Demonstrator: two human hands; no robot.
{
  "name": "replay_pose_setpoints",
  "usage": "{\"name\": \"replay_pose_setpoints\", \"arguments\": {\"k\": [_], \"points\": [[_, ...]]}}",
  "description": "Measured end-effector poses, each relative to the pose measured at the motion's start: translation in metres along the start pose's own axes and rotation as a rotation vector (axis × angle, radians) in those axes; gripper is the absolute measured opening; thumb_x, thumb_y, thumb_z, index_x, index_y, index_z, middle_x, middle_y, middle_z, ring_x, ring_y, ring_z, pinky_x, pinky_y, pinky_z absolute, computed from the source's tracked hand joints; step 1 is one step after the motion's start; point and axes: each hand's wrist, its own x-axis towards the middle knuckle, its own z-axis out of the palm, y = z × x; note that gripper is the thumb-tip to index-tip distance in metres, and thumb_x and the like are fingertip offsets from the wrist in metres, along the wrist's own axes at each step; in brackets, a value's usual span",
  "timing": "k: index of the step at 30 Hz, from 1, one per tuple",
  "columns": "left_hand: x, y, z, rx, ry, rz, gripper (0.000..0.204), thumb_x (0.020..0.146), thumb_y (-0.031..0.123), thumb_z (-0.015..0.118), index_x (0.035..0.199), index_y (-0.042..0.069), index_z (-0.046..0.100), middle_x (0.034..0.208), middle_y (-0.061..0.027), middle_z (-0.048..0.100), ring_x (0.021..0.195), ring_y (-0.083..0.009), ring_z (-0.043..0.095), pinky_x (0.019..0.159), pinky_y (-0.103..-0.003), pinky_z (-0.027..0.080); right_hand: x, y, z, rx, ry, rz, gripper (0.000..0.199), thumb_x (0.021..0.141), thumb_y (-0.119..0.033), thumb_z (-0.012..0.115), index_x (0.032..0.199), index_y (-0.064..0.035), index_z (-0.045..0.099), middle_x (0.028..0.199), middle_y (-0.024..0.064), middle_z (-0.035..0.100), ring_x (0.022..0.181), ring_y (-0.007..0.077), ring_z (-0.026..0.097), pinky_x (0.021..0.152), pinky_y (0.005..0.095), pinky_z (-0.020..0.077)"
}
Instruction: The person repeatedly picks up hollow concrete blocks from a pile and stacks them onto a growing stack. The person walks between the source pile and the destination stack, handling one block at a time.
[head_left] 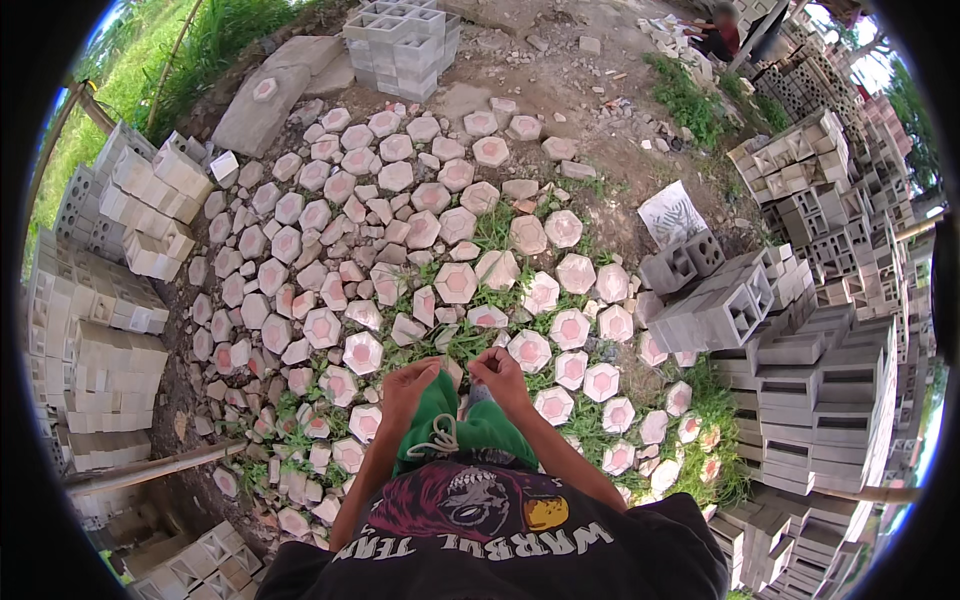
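Observation:
My left hand (411, 384) is held in front of my green shorts (430, 425), its fingers closed together. To its right, a short gap away, my right hand (499, 374) has its fingers curled into a pinch. Anything between the fingers of either hand is too small or too hidden to make out. Just beyond both hands lie green grass (468, 342) and a tilted paving stone (488, 317). Hexagonal pavers with pink centres, such as this paver (362, 352) and another paver (528, 350), cover the ground on both sides.
Stacks of grey hollow blocks (112, 290) stand along the left, with more block stacks (826, 390) on the right. A block pile (400, 50) rises at the far end. A patterned white sheet (673, 214) lies near loose blocks. A person (722, 35) is far off, upper right.

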Motion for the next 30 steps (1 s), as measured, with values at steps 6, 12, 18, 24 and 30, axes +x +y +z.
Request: {"name": "replay_pose_setpoints", "arguments": {"k": [6,12,18,24,30], "points": [[0.067,0.029,-0.009,-0.106,-0.104,-0.037,0.012,0.082,0.004,0.069,0.089,-0.003,0.062,0.101,-0.0104,0.063,0.086,-0.014,0.061,0.078,-0.028,0.05,0.068,-0.021,0.023,-0.051,0.018,-0.071,0.019,0.082,-0.015,0.07,0.084,-0.0034,0.054,0.07,-0.0003,0.057,0.061,0.0052,0.052,0.055,0.0213,0.0413],[0.134,0.089,-0.028,-0.052,-0.09,0.067,0.017,0.078,-0.001,0.071,0.076,0.002,0.054,0.095,-0.0088,0.061,0.083,-0.0127,0.061,0.076,-0.027,0.05,0.115,-0.076,0.061,-0.069,0.027,-0.121,0.022,0.081,-0.018,0.072,0.079,-0.0046,0.055,0.069,-0.0024,0.056,0.061,0.0033,0.048,0.055,0.0205,0.0388],[0.161,0.132,-0.044,-0.081,-0.031,0.096,0.028,0.081,0.007,0.071,0.065,0.007,0.048,0.073,-0.0014,0.057,0.07,-0.0072,0.053,0.068,-0.021,0.045,0.138,-0.103,0.081,0.07,0.001,-0.047,0.017,0.086,-0.013,0.068,0.082,-0.0067,0.053,0.074,0.0014,0.06,0.067,0.0071,0.056,0.062,0.0219,0.0465],[0.184,0.119,-0.053,-0.139,0.047,0.066,0.04,0.091,0.022,0.062,0.057,0.007,0.046,0.063,0.001,0.051,0.067,-0.0074,0.051,0.069,-0.024,0.042,0.167,-0.114,0.076,0.023,0.011,-0.015,0.021,0.088,-0.02,0.066,0.077,-0.0067,0.054,0.076,0.0026,0.061,0.069,0.0091,0.058,0.063,0.0231,0.0474],[0.215,0.109,-0.047,-0.166,0.109,-0.07,0.042,0.096,0.032,0.049,0.063,0.005,0.052,0.071,-0.0045,0.057,0.079,-0.0166,0.061,0.078,-0.031,0.045,0.21,-0.129,0.072,-0.055,-0.047,0.059,0.032,0.09,-0.031,0.063,0.074,-0.0026,0.062,0.074,0.0045,0.062,0.067,0.0096,0.057,0.064,0.0242,0.0471]]}}
